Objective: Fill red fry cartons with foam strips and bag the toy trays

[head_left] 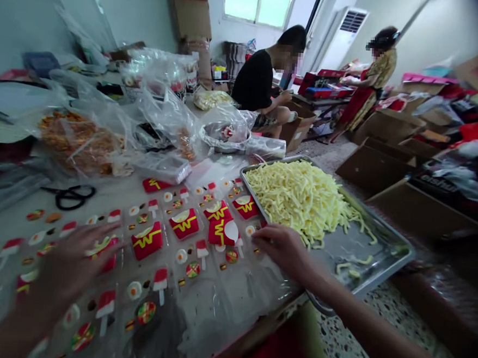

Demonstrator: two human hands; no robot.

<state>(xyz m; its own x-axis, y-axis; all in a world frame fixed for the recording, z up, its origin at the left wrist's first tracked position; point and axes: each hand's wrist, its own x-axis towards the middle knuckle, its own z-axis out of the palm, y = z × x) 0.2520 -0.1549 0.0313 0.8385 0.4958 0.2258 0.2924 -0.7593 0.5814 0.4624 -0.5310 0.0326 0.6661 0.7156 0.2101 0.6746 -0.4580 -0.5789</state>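
Clear plastic blister sheets (199,285) cover the table, each with small pockets holding toy food pieces: red fry cartons (184,222) with a yellow M-like mark, popsicles (160,281), fried eggs (134,290), tiny burgers, round pizza-like discs (146,312).

Left hand (75,263) lies flat on the sheet, fingers spread, palm down. Under its fingertips sits one red fry carton (104,247) in its pocket. Hand is blurred; can't tell if it pinches anything, looks like pressing only.

Right hand (285,249) rests at the sheet edge, right against the near rim of a steel tray (385,249). Fingers loosely curled, tips on the sheet; whether a piece is pinched, cannot tell. Just left of those fingers: another red carton (222,232), tipped on its side.

Tray holds a big heap of pale yellow toy fries (299,197), piled toward the far end, a few strays on the bare metal near the right wrist.

Beyond the left hand: black scissors (73,195), then clear bags (78,135) of orange-brown pieces. Far past the right hand, a bag-lined bowl (224,134).

Two other people work at the back among cardboard boxes (373,164).
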